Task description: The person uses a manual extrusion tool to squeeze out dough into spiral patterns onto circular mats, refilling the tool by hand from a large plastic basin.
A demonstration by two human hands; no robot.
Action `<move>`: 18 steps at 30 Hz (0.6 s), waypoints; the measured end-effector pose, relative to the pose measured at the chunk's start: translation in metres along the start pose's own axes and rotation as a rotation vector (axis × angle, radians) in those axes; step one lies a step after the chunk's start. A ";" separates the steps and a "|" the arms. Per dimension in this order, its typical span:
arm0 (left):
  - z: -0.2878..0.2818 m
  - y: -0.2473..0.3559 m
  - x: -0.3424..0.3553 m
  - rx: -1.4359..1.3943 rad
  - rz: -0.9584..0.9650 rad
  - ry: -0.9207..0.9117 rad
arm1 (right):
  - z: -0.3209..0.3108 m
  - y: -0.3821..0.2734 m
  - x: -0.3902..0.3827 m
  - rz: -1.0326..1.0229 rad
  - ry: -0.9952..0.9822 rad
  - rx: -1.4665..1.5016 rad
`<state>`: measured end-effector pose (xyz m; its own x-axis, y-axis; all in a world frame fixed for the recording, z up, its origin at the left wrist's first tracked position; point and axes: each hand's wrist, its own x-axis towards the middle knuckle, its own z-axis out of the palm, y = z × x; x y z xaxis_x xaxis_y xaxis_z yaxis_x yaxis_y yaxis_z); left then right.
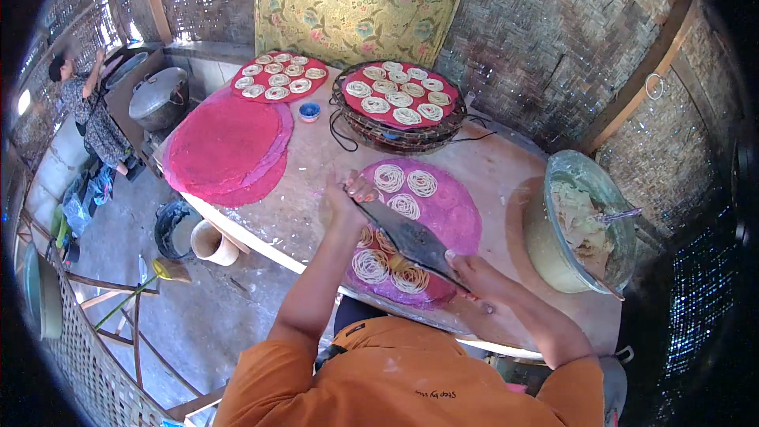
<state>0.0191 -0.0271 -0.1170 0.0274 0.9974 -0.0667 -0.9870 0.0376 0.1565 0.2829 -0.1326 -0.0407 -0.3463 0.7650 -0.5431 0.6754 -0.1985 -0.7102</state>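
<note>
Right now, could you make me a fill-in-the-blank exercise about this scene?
The left hand and right hand hold one dark tool; the ____ hand is nearer the small bowl.
That bowl's colour is ____.
The dough tub stands to the ____ of the tool.
The shirt is coloured ____.

Missing words: left; blue; right; orange.
</note>
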 end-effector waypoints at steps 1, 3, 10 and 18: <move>0.005 0.004 -0.002 0.015 0.035 0.006 | -0.003 -0.002 0.000 0.044 -0.045 0.055; 0.025 0.011 -0.009 0.055 0.096 0.017 | -0.009 -0.004 -0.001 0.129 -0.133 0.176; 0.144 0.015 -0.112 1.866 0.120 -0.736 | -0.073 -0.085 -0.097 -0.330 -0.075 0.081; 0.053 -0.070 -0.118 1.666 -0.376 -0.702 | -0.094 -0.038 -0.041 -0.482 0.201 -0.609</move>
<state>0.0938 -0.1438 -0.0680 0.6661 0.7456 -0.0196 0.2340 -0.1839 0.9547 0.3325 -0.0990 0.0502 -0.6057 0.7885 -0.1070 0.7382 0.5067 -0.4453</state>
